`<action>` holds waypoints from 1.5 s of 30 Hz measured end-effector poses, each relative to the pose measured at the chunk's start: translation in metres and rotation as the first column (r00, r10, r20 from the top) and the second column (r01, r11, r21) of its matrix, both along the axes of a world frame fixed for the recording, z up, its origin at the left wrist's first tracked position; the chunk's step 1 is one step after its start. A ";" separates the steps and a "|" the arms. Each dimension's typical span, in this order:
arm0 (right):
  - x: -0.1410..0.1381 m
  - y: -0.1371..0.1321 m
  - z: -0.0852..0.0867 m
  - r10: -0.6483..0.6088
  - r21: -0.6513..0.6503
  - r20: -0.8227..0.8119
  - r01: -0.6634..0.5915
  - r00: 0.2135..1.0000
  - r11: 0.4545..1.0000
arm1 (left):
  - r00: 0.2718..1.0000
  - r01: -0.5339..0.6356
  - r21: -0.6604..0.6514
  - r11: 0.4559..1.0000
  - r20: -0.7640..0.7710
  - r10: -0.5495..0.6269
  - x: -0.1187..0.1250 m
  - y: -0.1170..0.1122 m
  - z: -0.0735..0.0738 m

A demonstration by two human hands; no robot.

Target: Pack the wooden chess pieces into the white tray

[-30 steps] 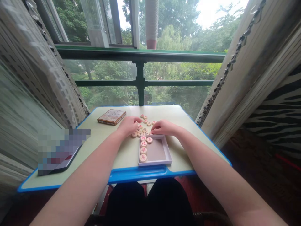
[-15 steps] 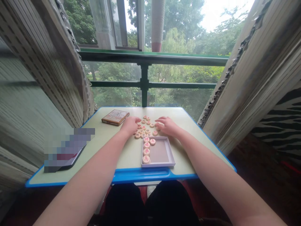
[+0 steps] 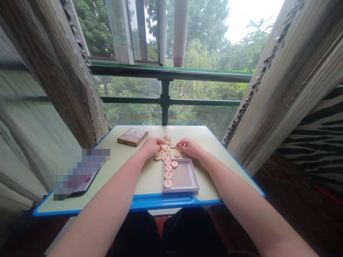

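Round wooden Chinese chess pieces [image 3: 168,152] lie in a loose cluster on the table. At the cluster's left edge, my left hand [image 3: 152,147] has its fingers bent and closed around a piece; the fingertips partly cover it. My right hand [image 3: 189,147] is at the right edge, palm down, fingers stretched out and touching pieces there. Nearer to me stands a shallow open box tray [image 3: 184,175]. Inside it, several red-marked pieces [image 3: 168,175] line the left side in a column, and one more piece [image 3: 174,164] sits beside the top one.
A flat brown box [image 3: 133,137] lies at the back left of the blue-edged table [image 3: 214,160]. At the left edge rests a phone-like device [image 3: 85,178], its face blurred out. Curtains [image 3: 268,96] hang on both sides, and a green railing [image 3: 134,71] runs behind.
My right hand's fingers have drawn down and closer together over the pieces at the right edge. The left hand stays at the cluster's left side. The view has shifted slightly.
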State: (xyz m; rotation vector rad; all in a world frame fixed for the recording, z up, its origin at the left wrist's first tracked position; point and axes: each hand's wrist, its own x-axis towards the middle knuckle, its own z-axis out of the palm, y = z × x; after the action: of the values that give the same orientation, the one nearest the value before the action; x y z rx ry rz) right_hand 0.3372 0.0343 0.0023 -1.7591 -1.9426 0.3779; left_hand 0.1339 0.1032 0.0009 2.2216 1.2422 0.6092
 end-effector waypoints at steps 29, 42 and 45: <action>0.001 0.004 -0.006 -0.103 -0.052 -0.201 0.094 0.974 0.994 | 0.993 0.082 0.392 0.917 -0.113 -0.040 0.019 -0.005 -0.004; 0.000 0.004 -0.008 -0.113 -0.028 -0.329 0.110 0.938 0.994 | 0.996 0.086 0.361 0.929 -0.003 -0.092 0.020 -0.013 -0.005; -0.001 0.001 -0.003 -0.129 -0.037 -0.511 0.128 0.850 0.991 | 0.993 0.087 0.333 0.939 0.052 -0.110 0.021 -0.017 -0.002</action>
State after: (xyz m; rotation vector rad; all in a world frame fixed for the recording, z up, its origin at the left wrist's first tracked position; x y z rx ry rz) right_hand 0.3358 0.0350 -0.0010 -1.5705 -1.4355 0.7193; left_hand 0.1545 0.0866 -0.0013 2.4928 1.0465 0.9028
